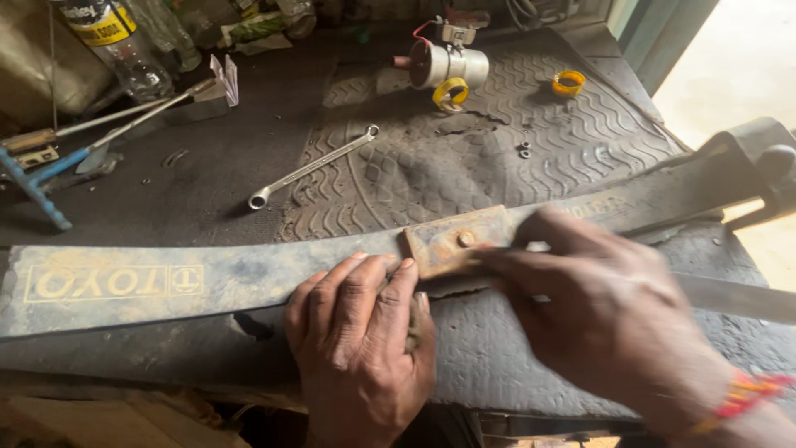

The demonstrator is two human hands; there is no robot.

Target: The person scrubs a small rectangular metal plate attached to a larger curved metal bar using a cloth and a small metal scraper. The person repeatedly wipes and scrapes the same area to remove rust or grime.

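Taking the long, flat steel bar [249, 278] as the landmark, it lies across the bench from the left edge to the right, where it ends in a dark clamp-like fitting [759, 166]. Beyond its left end, farther back on the bench, lie a blue-handled tool [37, 178] and a plastic bottle [124, 50]. Behind the bar's middle a ring spanner [311, 168] rests at the edge of a ribbed rubber mat [514, 149], and farther back stand a small white cylinder with wires [448, 62] and a yellow ring [569, 82]. The left hand [361, 332] lies palm down on the bar's near edge, fingers together and flat, their tips touching the bar just left of a rusty plate [452, 241] with a rivet or bolt head in it. The right hand [609, 315] is blurred over the bar to the right of that plate; it appears closed on a thin flat blade [738, 297] that runs out toward the right, though how tightly the fingers grip cannot be told. To work at the plate well, it seems wise that the left hand press the bar down firmly and keep its fingertips clear of the plate's edge, while the right hand holds the blade low and steady against the bar.
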